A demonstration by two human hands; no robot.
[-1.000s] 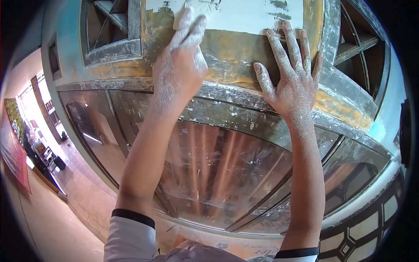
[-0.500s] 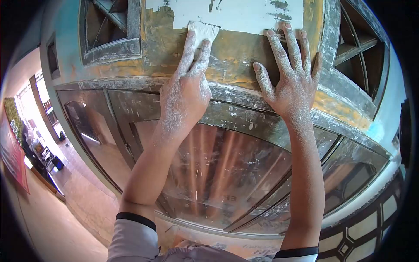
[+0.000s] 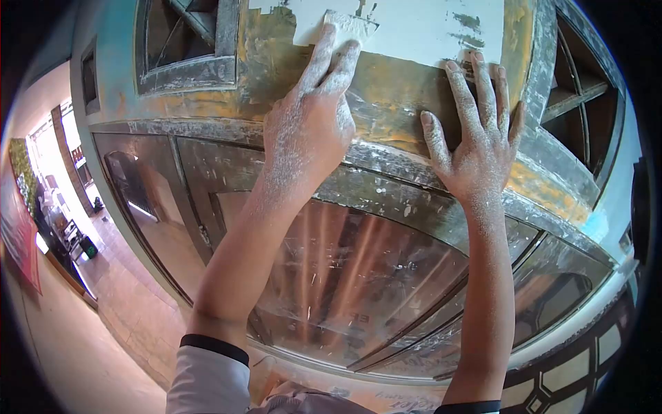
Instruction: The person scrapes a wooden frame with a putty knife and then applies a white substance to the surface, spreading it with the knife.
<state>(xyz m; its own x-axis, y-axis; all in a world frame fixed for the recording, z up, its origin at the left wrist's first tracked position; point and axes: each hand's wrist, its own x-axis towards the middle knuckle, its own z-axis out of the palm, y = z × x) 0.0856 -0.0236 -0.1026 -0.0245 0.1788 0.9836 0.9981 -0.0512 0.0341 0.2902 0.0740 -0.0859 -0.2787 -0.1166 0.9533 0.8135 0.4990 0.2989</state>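
Note:
Fingers of my left hand (image 3: 307, 114) lie along the blade of a putty knife (image 3: 353, 29) smeared with white; its handle is hidden in the hand. The blade edge rests on a white patch (image 3: 414, 24) of the wooden panel (image 3: 389, 83), near the patch's lower left. My right hand (image 3: 479, 148) lies open with spread fingers on the panel, its longer fingertips at the patch's lower edge. White dust coats both hands and wrists.
Carved openings with crossed bars, one on the left (image 3: 186, 34) and one on the right (image 3: 579, 96), flank the panel. Below is a door with reflective glass (image 3: 358, 276). A tiled floor (image 3: 131, 303) leads to a bright doorway at left.
My left hand has slid the putty knife upward from the white patch's lower edge onto the patch. My right hand keeps its place on the panel; the whole view has shifted slightly.

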